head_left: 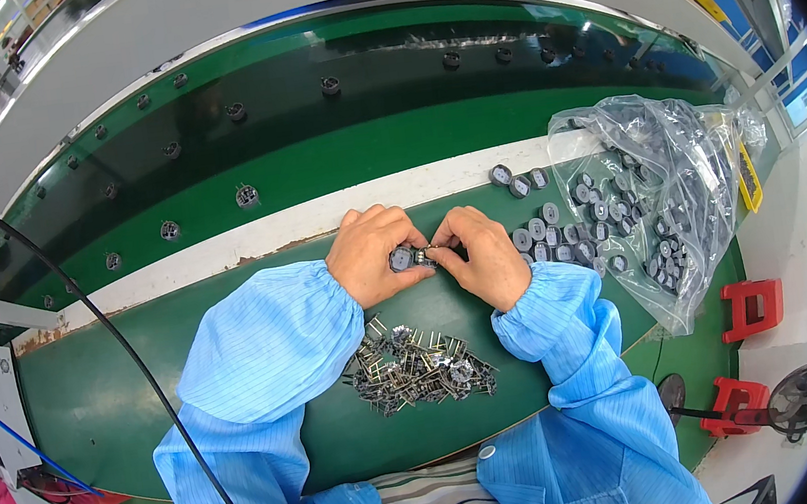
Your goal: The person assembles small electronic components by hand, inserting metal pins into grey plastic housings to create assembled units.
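Observation:
Between thumb and fingers, my left hand pinches a small round grey plastic housing above the green work table. Close against it on the right, my right hand grips a small metal-pinned part with its fingertips. The two pieces meet or nearly meet; the fingers hide just how. Below the hands lies a loose heap of small pinned metal parts. To the right of my right hand, many more grey round housings lie scattered and spill from a clear plastic bag.
Beyond the table's white ledge, a green conveyor belt carries several spaced round units. A black cable hangs across the left side. At right stand red stools and a black fan.

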`<action>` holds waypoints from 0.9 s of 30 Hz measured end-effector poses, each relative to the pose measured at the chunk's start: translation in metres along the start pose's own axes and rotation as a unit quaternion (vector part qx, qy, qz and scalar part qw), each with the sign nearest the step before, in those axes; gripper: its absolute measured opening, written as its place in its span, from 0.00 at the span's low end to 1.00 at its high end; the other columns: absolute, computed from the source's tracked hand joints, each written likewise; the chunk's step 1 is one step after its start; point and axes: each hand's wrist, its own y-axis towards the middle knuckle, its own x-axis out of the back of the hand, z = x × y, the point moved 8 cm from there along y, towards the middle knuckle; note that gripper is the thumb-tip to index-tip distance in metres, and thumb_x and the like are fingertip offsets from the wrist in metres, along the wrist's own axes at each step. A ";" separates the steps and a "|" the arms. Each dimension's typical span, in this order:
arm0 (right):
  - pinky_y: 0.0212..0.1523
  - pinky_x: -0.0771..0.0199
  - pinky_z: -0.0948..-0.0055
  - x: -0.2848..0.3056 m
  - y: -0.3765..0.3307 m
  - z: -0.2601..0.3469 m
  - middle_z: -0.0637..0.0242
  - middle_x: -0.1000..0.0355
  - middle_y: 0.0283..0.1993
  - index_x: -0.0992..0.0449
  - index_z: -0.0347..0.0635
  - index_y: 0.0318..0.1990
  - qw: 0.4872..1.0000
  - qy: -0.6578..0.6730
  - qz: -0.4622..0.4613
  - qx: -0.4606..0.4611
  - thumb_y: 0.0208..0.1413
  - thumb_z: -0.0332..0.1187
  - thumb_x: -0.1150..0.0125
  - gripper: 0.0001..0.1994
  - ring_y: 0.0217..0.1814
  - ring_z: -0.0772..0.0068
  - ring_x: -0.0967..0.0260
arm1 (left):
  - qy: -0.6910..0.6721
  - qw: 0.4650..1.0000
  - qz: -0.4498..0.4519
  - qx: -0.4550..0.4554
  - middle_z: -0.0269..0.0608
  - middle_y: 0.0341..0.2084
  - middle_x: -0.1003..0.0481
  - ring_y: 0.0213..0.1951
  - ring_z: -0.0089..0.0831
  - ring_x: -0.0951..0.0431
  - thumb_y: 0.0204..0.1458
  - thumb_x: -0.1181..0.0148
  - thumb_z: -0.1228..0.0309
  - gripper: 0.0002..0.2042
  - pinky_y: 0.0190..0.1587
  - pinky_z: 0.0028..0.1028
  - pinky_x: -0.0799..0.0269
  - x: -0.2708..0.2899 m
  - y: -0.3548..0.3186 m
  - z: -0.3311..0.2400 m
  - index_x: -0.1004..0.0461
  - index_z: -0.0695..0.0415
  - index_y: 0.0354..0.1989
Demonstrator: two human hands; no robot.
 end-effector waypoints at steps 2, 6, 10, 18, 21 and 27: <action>0.39 0.27 0.57 -0.001 0.000 0.004 0.59 0.27 0.34 0.27 0.39 0.34 1.000 -0.020 -0.007 0.019 0.50 0.23 0.28 0.10 0.41 0.53 0.27 | 0.004 1.000 -0.013 -0.003 0.28 0.34 0.25 0.41 0.32 0.26 0.40 0.19 0.63 0.16 0.45 0.36 0.41 0.003 -0.001 0.001 0.20 0.50 0.35; 0.39 0.25 0.58 -0.002 -0.003 0.001 0.58 0.27 0.35 0.27 0.39 0.37 0.998 -0.012 -0.034 0.053 0.51 0.23 0.29 0.10 0.41 0.53 0.25 | 0.014 0.999 -0.035 -0.031 0.28 0.33 0.25 0.41 0.32 0.25 0.40 0.19 0.61 0.17 0.45 0.35 0.40 -0.001 -0.001 0.001 0.19 0.48 0.37; 0.35 0.25 0.71 0.019 -0.016 -0.017 0.63 0.28 0.37 0.27 0.38 0.47 0.980 0.096 0.172 -0.038 0.51 0.28 0.23 0.20 0.33 0.73 0.26 | -0.011 1.000 -0.019 -0.018 0.30 0.33 0.24 0.40 0.31 0.23 0.41 0.20 0.64 0.16 0.45 0.34 0.35 0.006 -0.001 -0.007 0.17 0.49 0.39; 0.42 0.22 0.62 -0.022 -0.066 0.045 0.56 0.40 0.55 0.38 0.38 0.58 0.884 -0.025 0.455 0.104 0.43 0.29 0.18 0.37 0.39 0.59 0.26 | -0.020 0.986 -0.139 0.094 0.36 0.32 0.24 0.34 0.27 0.24 0.45 0.22 0.70 0.15 0.40 0.28 0.24 0.080 0.007 0.059 0.16 0.55 0.42; 0.42 0.22 0.63 -0.030 -0.063 0.038 0.57 0.41 0.53 0.38 0.38 0.57 0.854 0.058 0.515 0.051 0.46 0.27 0.20 0.35 0.38 0.61 0.26 | 0.053 0.967 -0.158 0.191 0.35 0.31 0.24 0.33 0.26 0.25 0.45 0.22 0.70 0.15 0.39 0.28 0.25 0.106 -0.005 0.110 0.16 0.56 0.41; 0.35 0.22 0.76 -0.027 -0.046 0.026 0.64 0.34 0.46 0.26 0.36 0.51 0.874 0.169 0.454 0.040 0.49 0.26 0.20 0.23 0.36 0.78 0.27 | 0.203 0.945 -0.215 0.140 0.40 0.41 0.24 0.42 0.33 0.24 0.47 0.24 0.71 0.20 0.47 0.31 0.26 0.114 -0.013 0.116 0.20 0.55 0.50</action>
